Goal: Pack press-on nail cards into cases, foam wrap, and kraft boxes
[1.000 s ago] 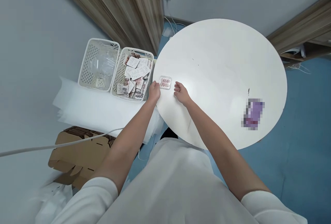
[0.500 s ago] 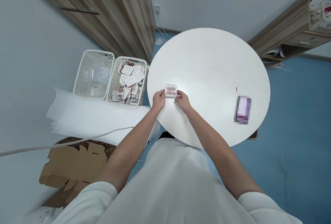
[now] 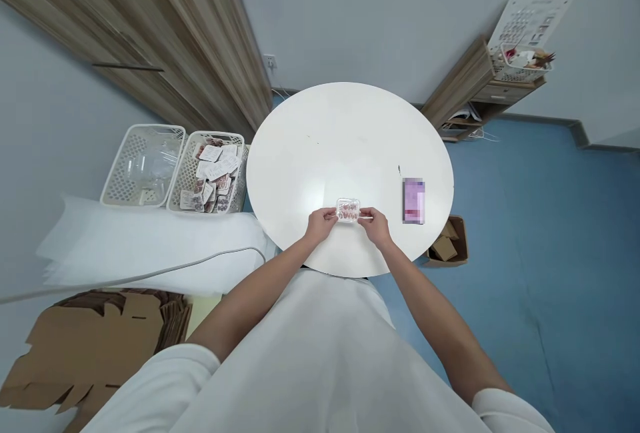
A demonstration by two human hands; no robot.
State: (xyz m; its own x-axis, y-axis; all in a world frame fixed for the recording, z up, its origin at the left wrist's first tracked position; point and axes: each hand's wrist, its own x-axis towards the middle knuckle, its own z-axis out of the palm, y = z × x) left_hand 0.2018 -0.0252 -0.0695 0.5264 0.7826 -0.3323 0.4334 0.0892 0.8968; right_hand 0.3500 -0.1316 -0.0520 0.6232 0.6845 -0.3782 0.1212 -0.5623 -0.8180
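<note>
Between my two hands is a small clear plastic box [image 3: 348, 210] with rows of small reddish, nail-like pieces inside. It is at the near part of the round white table [image 3: 350, 126]; whether it rests on the top or is slightly raised, I cannot tell. My left hand [image 3: 321, 225] grips the left side of the box, thumb and fingers closed at its edge. At the opposite side my right hand [image 3: 375, 225] pinches the right edge. Further right on the table lies a purple and pink item [image 3: 413, 200], blurred by pixelation.
Left of the table stand two white baskets, one with clear plastic pieces [image 3: 153, 163], the other with a pile of cards [image 3: 220, 168]. White sheets [image 3: 150, 246] and flattened cardboard boxes [image 3: 95, 346] lie nearer. An open carton [image 3: 463, 246] sits on the floor at right.
The view has shifted. Both hands, with the plastic box between them, have moved right and closer to my body over the table. Their grip looks the same.
</note>
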